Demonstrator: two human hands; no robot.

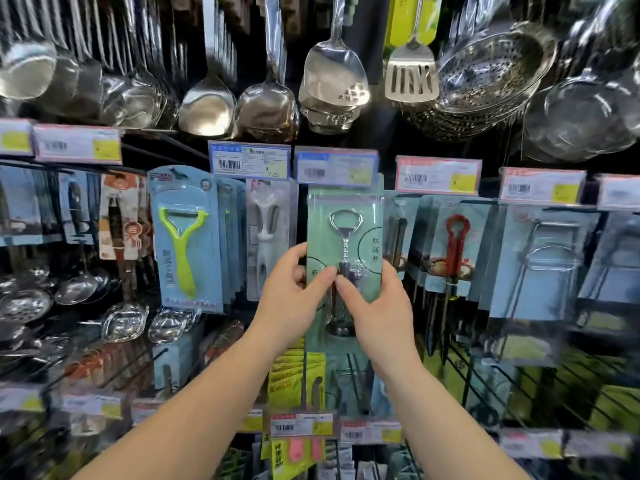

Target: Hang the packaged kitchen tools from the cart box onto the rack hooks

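A green blister card with a metal corkscrew bottle opener [346,233] is held upright against the rack, its top just under a price label [336,167]. My left hand [291,299] grips the card's lower left edge. My right hand [374,306] grips its lower right, thumb pressed on the front. Both thumbs meet over the corkscrew's middle. The hook behind the card's top is hidden, so I cannot tell whether the card is on it. The cart box is out of view.
A packaged green peeler [183,244] hangs to the left, a white tool pack [268,237] beside it, a red opener pack [457,247] to the right. Steel ladles [266,109], a slotted turner [410,76] and strainers [491,71] hang overhead. More packs fill lower hooks.
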